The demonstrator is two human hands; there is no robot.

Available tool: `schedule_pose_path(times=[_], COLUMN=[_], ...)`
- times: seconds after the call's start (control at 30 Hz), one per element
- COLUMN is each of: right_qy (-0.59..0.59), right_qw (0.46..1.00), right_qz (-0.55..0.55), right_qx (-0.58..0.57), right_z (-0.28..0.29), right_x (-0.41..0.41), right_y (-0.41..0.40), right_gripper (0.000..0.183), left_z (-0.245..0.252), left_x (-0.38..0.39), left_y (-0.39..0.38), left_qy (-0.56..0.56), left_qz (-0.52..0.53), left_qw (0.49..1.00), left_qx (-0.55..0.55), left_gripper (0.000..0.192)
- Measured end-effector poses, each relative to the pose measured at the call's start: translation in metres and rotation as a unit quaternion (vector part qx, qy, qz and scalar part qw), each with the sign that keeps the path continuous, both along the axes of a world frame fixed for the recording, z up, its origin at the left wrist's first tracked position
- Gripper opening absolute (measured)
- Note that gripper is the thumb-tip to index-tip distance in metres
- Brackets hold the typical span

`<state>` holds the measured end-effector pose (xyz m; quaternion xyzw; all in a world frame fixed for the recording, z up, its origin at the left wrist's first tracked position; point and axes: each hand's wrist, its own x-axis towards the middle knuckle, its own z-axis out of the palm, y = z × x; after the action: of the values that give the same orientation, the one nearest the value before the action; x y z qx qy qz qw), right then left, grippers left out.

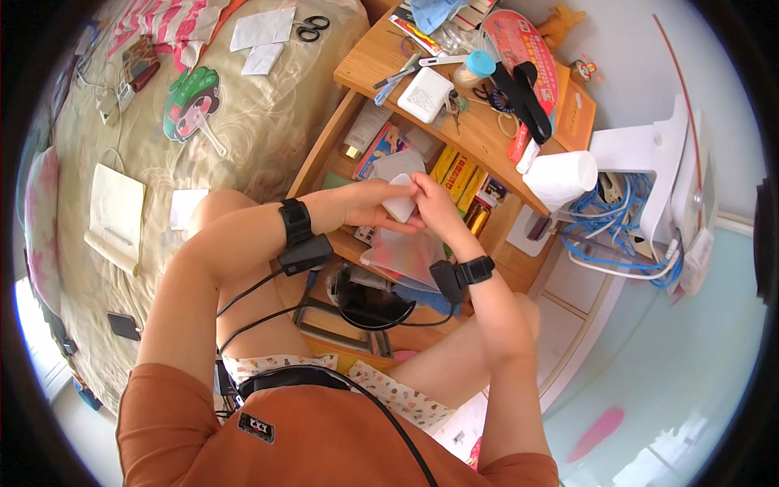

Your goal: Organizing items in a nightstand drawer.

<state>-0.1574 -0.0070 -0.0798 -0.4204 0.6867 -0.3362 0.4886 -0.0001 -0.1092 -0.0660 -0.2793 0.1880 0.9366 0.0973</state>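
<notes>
A small flat white object (400,199) lies between both hands, over an open wooden drawer (322,141). My left hand (382,207) grips its left side, thumb on top and fingers beneath. The fingers of my right hand (431,198) pinch its upper right edge. What exactly the object is, I cannot tell. Below the hands sits a translucent pouch (405,252) with a pinkish tint. Yellow boxes (462,176), a white bottle with a gold cap (365,131) and papers fill the drawer. Each wrist wears a black strap with a cabled device.
A white square case (425,95), a jar with a blue lid (476,68) and a red hand fan (524,55) crowd the wooden desktop (359,61). Toilet paper (560,178) and blue cables (633,213) are at right. Scissors (313,28) and a notebook (115,213) lie on the bed.
</notes>
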Motion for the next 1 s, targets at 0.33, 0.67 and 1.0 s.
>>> schedule_pose_path(times=[0.33, 0.67, 1.0], right_qy=[0.474, -0.09, 0.272], right_qw=[0.874, 0.975, 0.956], right_qz=[0.077, -0.187, 0.015], right_qx=[-0.077, -0.075, -0.107], right_z=[-0.063, 0.007, 0.05], right_x=[-0.021, -0.018, 0.025], right_y=[-0.043, 0.001, 0.057], right_gripper=[0.027, 0.018, 0.069], left_z=[-0.028, -0.018, 0.016], left_x=[0.003, 0.0, 0.022], left_y=[-0.001, -0.008, 0.019], left_qy=[-0.106, -0.121, -0.018], left_qz=[0.117, 0.201, 0.133], left_qw=[0.986, 0.969, 0.948], left_qx=[-0.047, -0.08, -0.288], left_gripper=[0.031, 0.028, 0.016])
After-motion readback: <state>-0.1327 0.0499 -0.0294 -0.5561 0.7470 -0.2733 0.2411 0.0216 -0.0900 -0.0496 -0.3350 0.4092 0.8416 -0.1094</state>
